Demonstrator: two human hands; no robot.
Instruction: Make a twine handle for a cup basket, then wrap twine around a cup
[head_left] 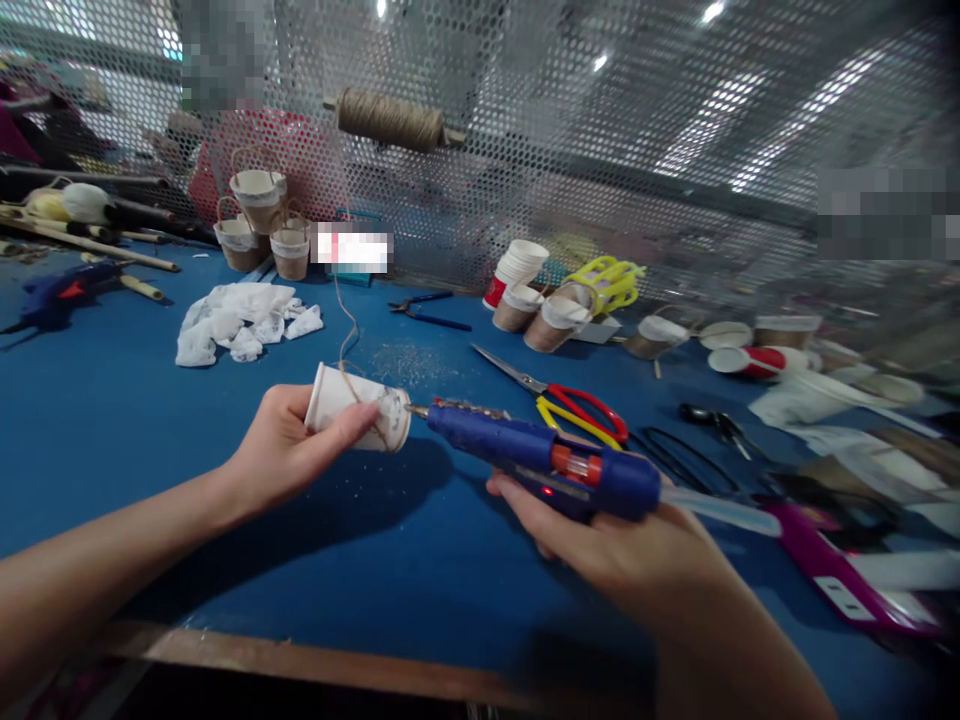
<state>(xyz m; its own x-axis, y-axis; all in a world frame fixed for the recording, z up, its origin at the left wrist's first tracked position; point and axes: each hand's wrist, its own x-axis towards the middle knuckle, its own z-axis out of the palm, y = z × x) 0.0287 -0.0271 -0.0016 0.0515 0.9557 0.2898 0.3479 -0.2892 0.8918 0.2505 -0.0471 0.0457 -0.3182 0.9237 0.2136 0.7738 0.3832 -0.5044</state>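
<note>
A white paper cup (337, 396) lies on its side in my left hand (300, 430), thumb across its wall and rim facing left. Thin twine (347, 325) runs from the table's back down to the cup and along its side. My right hand (592, 540) is wrapped round the grip of a blue hot glue gun (495, 437), which has a red light lit. Its metal nozzle points left, touching or almost touching the cup near its base. A clear glue stick (724, 510) sticks out of the gun's back end.
Red-and-yellow-handled scissors (555, 392) and blue pliers (431, 312) lie beyond my hands. Crumpled white cloth (240, 315) sits at left. Twine-wrapped cups (259, 205) stand behind it. A twine spool (390, 118) hangs on the mesh. A purple power strip (832, 575) is at right.
</note>
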